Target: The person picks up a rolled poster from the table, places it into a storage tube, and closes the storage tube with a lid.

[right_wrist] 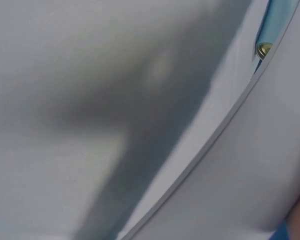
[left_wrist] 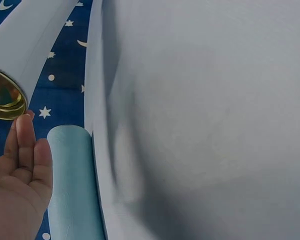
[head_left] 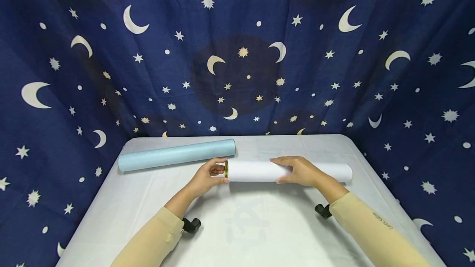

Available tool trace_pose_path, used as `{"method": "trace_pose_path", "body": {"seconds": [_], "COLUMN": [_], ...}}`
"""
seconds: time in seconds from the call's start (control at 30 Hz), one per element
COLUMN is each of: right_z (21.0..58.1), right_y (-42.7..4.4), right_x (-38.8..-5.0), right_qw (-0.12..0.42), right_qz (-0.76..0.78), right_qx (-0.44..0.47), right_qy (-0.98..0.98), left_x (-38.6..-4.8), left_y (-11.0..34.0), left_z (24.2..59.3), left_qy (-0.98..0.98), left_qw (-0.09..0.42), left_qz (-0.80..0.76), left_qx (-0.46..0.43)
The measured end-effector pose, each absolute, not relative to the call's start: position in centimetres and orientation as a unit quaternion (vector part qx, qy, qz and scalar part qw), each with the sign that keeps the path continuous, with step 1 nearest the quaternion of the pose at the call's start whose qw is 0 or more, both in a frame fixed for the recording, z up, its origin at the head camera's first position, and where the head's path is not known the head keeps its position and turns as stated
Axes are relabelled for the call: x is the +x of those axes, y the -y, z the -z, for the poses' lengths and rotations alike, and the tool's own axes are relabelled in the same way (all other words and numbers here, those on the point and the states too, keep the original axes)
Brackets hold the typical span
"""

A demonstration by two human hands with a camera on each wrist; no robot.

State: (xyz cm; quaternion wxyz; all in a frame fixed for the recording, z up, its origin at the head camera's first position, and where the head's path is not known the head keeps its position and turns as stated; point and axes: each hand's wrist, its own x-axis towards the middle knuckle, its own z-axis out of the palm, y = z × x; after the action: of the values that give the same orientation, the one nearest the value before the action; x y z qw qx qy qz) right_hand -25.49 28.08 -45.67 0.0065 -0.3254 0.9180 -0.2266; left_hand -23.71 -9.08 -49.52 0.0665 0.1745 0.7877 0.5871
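A long white tube (head_left: 246, 171) with a shiny gold metal end (head_left: 226, 169) lies crosswise over the table, low above or on it; I cannot tell which. My left hand (head_left: 208, 178) holds its left end, index finger at the top of the rim and thumb at the bottom. In the left wrist view the gold end (left_wrist: 10, 111) looks recessed, with fingertips at its edge. Past the tube's middle, my right hand (head_left: 302, 171) grips it from the near side, fingers over the top, thumb below. A lengthwise edge runs along the white tube (right_wrist: 230, 175) in the right wrist view.
Behind and to the left lies a light blue tube (head_left: 176, 155), slightly slanted, its right end close to the white tube. A gold end (right_wrist: 265, 50) shows on it. The white-covered table (head_left: 245, 226) meets a dark blue star-and-moon curtain (head_left: 237, 24).
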Motion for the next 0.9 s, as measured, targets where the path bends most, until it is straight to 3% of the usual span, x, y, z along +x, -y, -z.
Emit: {"method": "trace_pose_path", "body": {"seconds": [0.9], "right_z": [45.7], "right_y": [-27.8], "right_x": [-25.3], "right_qw": [-0.002], "right_qz": [0.234], "right_qx": [-0.333], "right_qy": [-0.913], "left_x": [-23.3], "left_y": [9.8], "left_z": [49.7], "left_qy": [-0.799], "left_qw": [0.054], "left_qz": [-0.580], "left_qx": [0.149]}}
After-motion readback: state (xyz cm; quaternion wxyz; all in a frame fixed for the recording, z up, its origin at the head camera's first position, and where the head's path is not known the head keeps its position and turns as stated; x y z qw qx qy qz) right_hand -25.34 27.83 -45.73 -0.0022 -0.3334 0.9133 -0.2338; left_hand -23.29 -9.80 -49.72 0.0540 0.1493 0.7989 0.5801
